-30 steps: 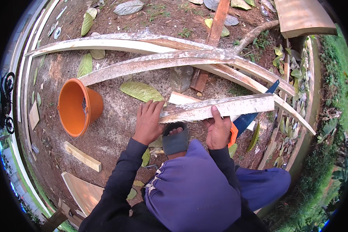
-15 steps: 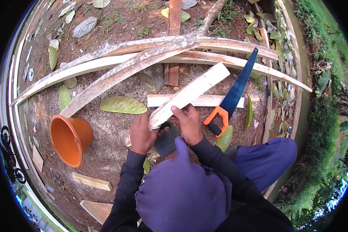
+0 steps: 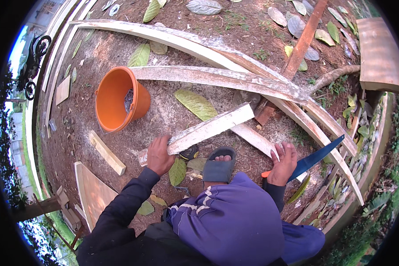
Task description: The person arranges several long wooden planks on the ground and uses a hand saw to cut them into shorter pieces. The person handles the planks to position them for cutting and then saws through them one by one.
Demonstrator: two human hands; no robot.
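My left hand (image 3: 160,155) grips the lower end of a short, rough-faced wooden plank (image 3: 213,128), which slants up to the right. My right hand (image 3: 283,164) is off the plank, with its fingers apart, over the handle of a hand saw (image 3: 317,157). The saw has a blue blade and an orange and black handle, mostly hidden by that hand. Another short wooden piece (image 3: 258,141) lies on the ground between the plank and the right hand. Beside the left hand is a round black and yellow tape measure (image 3: 189,152), near my sandalled foot (image 3: 219,167).
An orange bucket (image 3: 142,99) with thin metallic bits inside stands at the left. Long timber strips (image 3: 217,80) cross ahead. A small block (image 3: 106,153) and a flat board (image 3: 93,188) lie at the lower left. Large leaves (image 3: 195,104) dot the soil.
My right hand has left the plank and moved right to the saw handle. My left hand still holds the plank. The view has turned, shifting the bucket and timbers in it.
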